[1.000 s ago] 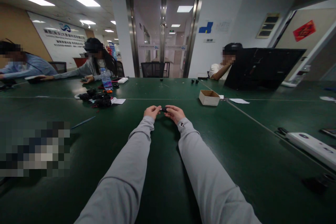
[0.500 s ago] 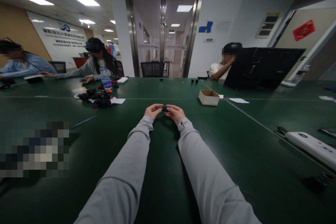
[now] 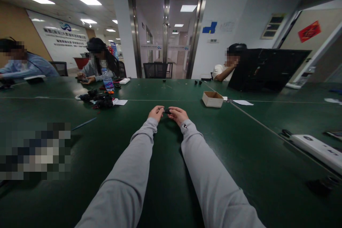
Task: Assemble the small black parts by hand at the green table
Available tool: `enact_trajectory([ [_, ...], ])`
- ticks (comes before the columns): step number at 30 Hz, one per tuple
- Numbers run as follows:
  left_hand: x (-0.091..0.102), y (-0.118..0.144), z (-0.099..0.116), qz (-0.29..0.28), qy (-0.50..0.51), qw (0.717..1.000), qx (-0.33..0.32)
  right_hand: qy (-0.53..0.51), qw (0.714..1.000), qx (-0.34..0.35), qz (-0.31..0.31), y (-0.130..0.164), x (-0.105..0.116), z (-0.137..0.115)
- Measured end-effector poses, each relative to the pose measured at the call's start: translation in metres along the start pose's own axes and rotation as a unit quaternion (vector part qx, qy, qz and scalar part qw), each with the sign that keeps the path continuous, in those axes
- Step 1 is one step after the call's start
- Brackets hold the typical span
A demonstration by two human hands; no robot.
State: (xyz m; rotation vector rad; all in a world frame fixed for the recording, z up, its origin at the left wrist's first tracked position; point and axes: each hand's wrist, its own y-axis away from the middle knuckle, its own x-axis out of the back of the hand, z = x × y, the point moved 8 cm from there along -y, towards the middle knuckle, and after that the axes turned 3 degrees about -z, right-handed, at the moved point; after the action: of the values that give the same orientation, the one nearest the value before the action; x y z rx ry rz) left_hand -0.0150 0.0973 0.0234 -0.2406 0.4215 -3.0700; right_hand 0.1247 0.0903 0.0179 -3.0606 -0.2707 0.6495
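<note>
Above the green table (image 3: 165,171), both of my arms reach forward in grey sleeves. My right hand (image 3: 179,114) is closed in a pinch around a small black part (image 3: 167,111), whose exact kind is too small to tell. Just to its left, my left hand (image 3: 155,113) is closed too, thumb and fingers pinched together at the part's left end. Whatever lies between those left fingertips is too small to make out. The hands are a short distance apart, the black part bridging most of the space between them.
An open cardboard box (image 3: 213,99) stands ahead to the right. Ahead left lie a heap of black parts (image 3: 98,99) and a water bottle (image 3: 108,80). A white power strip (image 3: 315,146) is at right, a monitor (image 3: 269,69) behind it. Other people sit across the table.
My left hand has narrowed its grip and its fingers now point more upward. My right hand stays in place with the black part. Across the table, a person's arm has drawn back.
</note>
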Motion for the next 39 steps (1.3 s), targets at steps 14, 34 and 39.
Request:
enact_trajectory([
  [14, -0.004, 0.001, 0.0, -0.014, 0.01, 1.0, 0.006, -0.001, 1.0, -0.002, -0.013, 0.0, -0.001, 0.001],
  [34, 0.001, 0.003, 0.006, 0.005, 0.008, 1.0, -0.007, 0.0, 1.0, -0.007, -0.009, -0.001, 0.0, 0.002],
  [39, -0.001, 0.003, 0.005, 0.007, 0.008, 1.0, -0.008, 0.002, 1.0, -0.006, -0.005, -0.001, 0.0, 0.002],
])
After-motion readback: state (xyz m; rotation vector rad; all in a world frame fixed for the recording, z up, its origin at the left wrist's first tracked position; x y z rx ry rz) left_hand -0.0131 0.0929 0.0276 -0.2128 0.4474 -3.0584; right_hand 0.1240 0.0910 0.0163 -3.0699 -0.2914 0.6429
